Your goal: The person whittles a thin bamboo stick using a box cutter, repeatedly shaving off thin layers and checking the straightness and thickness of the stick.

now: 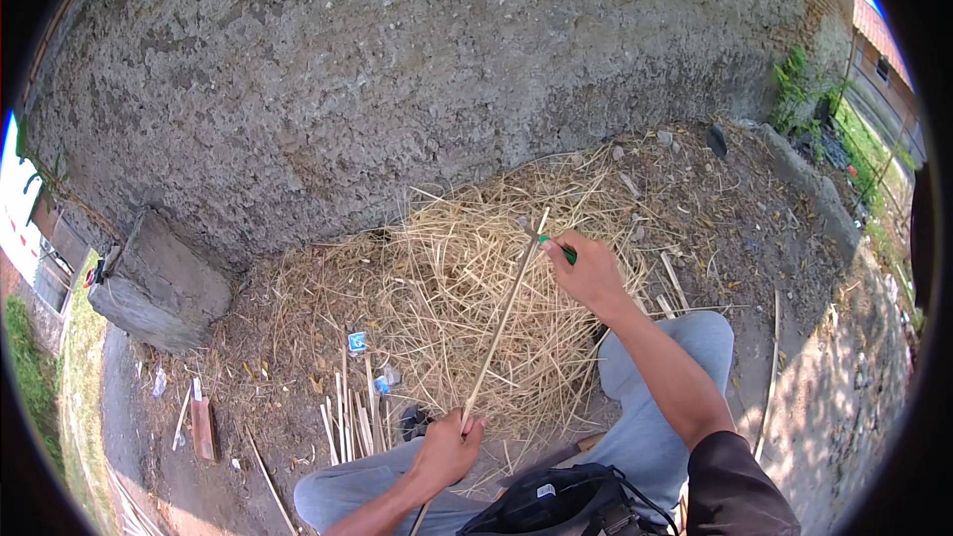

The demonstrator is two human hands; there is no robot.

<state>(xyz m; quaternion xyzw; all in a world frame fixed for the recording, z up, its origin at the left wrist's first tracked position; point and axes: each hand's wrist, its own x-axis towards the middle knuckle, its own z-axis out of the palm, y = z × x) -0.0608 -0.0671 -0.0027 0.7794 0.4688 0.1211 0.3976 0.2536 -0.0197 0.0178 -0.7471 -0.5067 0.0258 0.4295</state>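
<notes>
Dark sleeve (737, 484), left fingers (475, 428) round stick (501, 328), right fingers (570, 240) holding green-handled knife (570, 255) (room before wall (447, 79))

Outdoors here, a yard-type spot: old rough wall (427, 69) alongside, bare dirt ground (735, 238) underfoot w/ a big heap of pale shavings (467, 303), grey block (164, 288) at L, grass (28, 367) out at the edges, plus red-roofed bldg. (876, 38) far R.

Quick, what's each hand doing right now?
Left hand: closed, holding the thin stick.
Right hand: closed, holding a green-handled tool against the stick's upper part.
</notes>
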